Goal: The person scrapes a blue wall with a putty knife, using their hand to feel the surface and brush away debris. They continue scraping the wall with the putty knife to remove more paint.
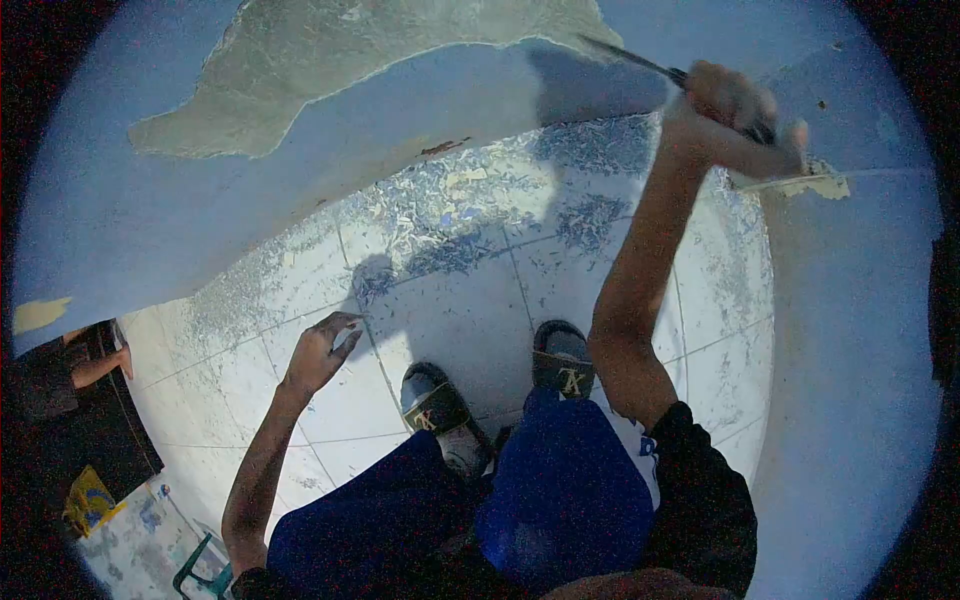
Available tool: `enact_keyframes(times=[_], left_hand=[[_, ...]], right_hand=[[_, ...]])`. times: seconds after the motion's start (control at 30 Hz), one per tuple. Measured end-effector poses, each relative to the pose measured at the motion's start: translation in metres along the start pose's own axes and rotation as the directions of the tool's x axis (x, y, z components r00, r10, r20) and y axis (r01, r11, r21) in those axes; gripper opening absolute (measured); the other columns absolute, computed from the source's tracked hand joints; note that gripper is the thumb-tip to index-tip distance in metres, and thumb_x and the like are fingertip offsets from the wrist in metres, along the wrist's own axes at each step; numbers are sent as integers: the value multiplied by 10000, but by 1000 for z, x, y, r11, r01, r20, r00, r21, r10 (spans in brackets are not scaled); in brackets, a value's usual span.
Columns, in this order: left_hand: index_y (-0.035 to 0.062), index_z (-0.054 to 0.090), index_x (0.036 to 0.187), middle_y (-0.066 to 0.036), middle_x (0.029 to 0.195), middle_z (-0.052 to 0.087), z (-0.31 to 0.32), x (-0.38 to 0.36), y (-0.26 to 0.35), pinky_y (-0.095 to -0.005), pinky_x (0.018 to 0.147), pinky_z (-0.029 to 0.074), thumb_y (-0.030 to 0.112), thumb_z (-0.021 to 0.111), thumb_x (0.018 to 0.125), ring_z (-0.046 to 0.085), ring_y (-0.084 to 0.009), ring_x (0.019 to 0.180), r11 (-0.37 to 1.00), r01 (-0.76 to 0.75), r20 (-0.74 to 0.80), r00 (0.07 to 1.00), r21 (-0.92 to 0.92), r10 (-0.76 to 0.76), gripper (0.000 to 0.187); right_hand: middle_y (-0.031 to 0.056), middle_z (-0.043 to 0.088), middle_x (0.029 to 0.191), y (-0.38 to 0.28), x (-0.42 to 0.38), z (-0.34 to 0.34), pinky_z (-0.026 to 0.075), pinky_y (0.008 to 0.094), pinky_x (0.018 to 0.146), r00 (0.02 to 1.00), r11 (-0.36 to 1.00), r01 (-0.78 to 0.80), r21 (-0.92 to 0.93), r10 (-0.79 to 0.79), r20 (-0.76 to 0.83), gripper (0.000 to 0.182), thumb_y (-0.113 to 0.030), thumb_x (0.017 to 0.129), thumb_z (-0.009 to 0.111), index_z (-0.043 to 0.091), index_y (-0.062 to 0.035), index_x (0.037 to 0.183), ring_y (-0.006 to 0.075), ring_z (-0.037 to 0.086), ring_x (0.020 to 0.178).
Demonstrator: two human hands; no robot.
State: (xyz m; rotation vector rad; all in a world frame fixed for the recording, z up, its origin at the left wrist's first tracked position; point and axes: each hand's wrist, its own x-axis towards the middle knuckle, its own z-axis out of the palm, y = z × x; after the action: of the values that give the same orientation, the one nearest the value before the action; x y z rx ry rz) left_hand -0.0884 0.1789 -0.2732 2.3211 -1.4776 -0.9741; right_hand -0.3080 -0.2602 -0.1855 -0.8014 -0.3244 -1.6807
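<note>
At the upper right, my right hand (735, 105) is wrapped round the handle of a scraper-like tool (635, 60) with a thin dark blade. The blade tip is at the edge of a bare grey-green patch (400, 50) in the blue-painted wall (430, 105). My left hand (322, 350) hangs over the tiled floor, its fingers slightly bent and apart, holding nothing. Paint flakes (450, 210) lie scattered along the foot of the wall.
My feet in dark sandals (437, 405) stand on white tiles (450, 310). Another blue wall (850, 330) rises on the right. At the left edge are another person's hand (122, 362), a yellow packet (90, 498) and a green object (205, 570).
</note>
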Motion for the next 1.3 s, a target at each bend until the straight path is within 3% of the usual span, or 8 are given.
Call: enact_keyframes(times=[0.17,0.37,0.47,0.67,0.77,0.87,1.07,1.3], left_hand=[[23,585,1099,-161,1079,617,2,1,-1,-365,857,486,182,576,874,608,-303,997,1000,5,1,1000,25,-5,275],[19,582,1101,-163,1079,616,0,-2,3,-366,858,484,194,579,875,605,-302,1004,999,27,-1,1000,34,-27,286],[20,584,1100,-162,1082,616,2,-6,-1,-365,867,479,205,577,878,602,-301,1014,1000,18,14,1000,-3,-18,289],[22,591,1094,-161,1084,617,4,-6,-6,-367,880,473,231,577,880,600,-305,1018,999,40,14,999,-19,-40,299],[22,593,1098,-161,1085,618,4,-2,-8,-366,882,472,228,574,882,600,-306,1018,1000,13,8,1000,-12,-13,299],[24,595,1100,-160,1086,620,0,1,-1,-360,883,471,217,568,884,603,-299,1013,999,38,13,999,7,-38,290],[29,592,1110,-157,1092,614,1,1,1,-359,877,474,195,571,882,606,-282,1012,999,36,30,999,-4,-35,283],[34,585,1118,-157,1091,611,0,2,1,-364,873,475,183,579,873,604,-290,1006,999,42,26,999,-11,-41,287]], right_hand=[[16,289,393,15,-5,-11,191,292,349,995,985,-87,151,93,-27,491,-434,845,371,393,-110,477,131,208,326],[32,330,408,3,-8,-2,166,288,389,985,936,-149,-319,112,-132,419,-350,780,399,427,-73,466,127,228,373],[40,315,396,-1,-8,-6,214,285,330,969,913,-204,-354,136,-207,425,-353,835,392,382,-114,485,141,256,326],[30,306,388,-3,8,-6,185,283,308,997,997,76,-8,-76,-10,459,-368,850,388,340,-140,455,127,205,300],[14,277,365,7,3,-5,164,286,304,965,999,33,40,-21,-261,518,-435,854,367,311,-146,428,123,176,295],[8,258,357,-15,-1,7,164,294,307,997,995,53,-87,-58,-57,544,-481,851,348,309,-150,421,123,164,294],[13,260,362,-8,0,2,165,285,317,999,998,48,-35,-48,10,517,-441,848,348,325,-145,424,124,172,298],[-12,249,371,-7,0,0,163,278,320,983,1000,5,-31,-10,-183,521,-485,844,383,277,-172,442,125,156,296]])
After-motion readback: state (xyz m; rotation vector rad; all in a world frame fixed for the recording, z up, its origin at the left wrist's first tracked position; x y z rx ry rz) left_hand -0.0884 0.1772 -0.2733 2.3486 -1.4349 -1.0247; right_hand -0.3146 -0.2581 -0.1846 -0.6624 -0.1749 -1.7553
